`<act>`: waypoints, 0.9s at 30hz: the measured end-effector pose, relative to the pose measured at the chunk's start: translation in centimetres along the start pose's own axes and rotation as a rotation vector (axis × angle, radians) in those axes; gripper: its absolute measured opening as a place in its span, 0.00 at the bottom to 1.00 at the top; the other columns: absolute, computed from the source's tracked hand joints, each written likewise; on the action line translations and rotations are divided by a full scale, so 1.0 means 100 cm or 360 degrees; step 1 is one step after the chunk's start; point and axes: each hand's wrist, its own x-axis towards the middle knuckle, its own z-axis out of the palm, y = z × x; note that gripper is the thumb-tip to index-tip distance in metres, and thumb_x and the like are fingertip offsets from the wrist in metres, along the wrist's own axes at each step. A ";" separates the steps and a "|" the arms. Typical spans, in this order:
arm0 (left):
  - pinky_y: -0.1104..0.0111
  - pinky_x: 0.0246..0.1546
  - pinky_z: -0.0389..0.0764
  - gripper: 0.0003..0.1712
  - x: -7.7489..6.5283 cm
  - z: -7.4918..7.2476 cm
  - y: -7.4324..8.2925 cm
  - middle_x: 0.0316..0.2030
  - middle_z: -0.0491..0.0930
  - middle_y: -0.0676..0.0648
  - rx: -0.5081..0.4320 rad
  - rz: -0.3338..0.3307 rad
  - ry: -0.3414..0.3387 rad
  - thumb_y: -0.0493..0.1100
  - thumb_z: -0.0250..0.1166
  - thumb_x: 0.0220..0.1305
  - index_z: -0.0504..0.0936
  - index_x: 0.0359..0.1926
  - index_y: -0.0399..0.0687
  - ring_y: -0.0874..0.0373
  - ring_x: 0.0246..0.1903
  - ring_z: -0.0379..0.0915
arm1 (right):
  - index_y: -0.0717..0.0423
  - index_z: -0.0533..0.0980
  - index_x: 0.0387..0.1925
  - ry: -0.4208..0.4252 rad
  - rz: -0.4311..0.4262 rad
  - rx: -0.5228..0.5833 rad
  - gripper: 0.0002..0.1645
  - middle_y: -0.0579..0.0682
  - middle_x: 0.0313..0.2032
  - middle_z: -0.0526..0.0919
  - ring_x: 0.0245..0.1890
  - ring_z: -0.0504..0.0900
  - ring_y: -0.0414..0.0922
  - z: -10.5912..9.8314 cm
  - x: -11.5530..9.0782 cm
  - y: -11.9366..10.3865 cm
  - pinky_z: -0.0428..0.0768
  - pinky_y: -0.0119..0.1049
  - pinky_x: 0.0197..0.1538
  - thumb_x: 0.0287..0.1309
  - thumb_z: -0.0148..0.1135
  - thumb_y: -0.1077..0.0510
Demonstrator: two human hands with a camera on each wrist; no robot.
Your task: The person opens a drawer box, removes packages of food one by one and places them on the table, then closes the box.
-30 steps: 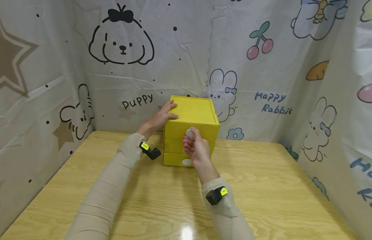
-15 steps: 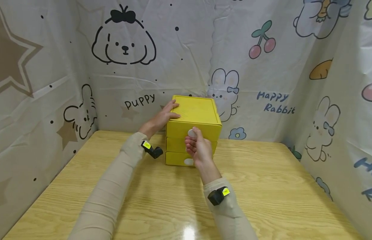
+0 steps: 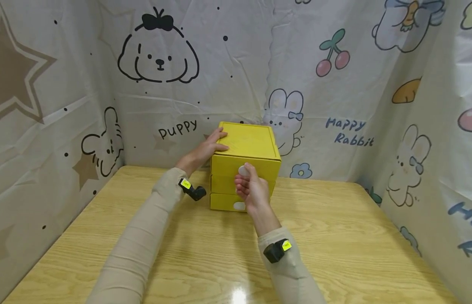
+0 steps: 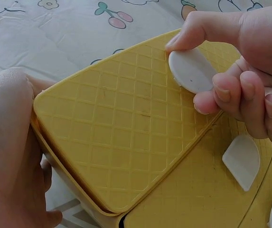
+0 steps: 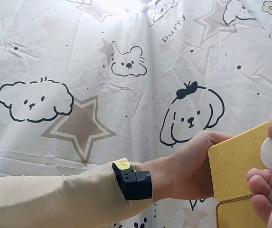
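Observation:
A yellow box of stacked drawers (image 3: 249,139) stands at the back of the table in the head view. My left hand (image 3: 202,154) rests on its upper left edge, thumb and finger spread over the top; the left wrist view has other fingers down the side. With my right hand (image 3: 255,191) I pinch the white oval knob (image 4: 188,69) of the top drawer (image 4: 117,128) between thumb and fingers. A narrow dark gap runs along that drawer's left edge. Below, the middle drawer's knob (image 4: 242,161) shows in the left wrist view, and the bottom drawer's knob (image 3: 239,206) in the head view.
The box stands on a wood-grain table (image 3: 205,253). Printed cloth (image 3: 228,84) with cartoon animals hangs right behind it and along both sides. Each sleeve carries a small black wrist camera, such as the one on the left (image 5: 135,183).
Both hands keep their places on the drawer box and its top knob. Only the head view has shifted slightly.

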 end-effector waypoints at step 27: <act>0.53 0.76 0.36 0.38 0.001 0.004 -0.001 0.83 0.34 0.53 -0.0027 0.0039 0.0058 0.47 0.54 0.75 0.55 0.81 0.43 0.54 0.79 0.26 | 0.62 0.83 0.29 0.0000 -0.0030 -0.0018 0.25 0.51 0.24 0.84 0.18 0.78 0.37 -0.002 -0.007 0.003 0.79 0.28 0.25 0.63 0.70 0.42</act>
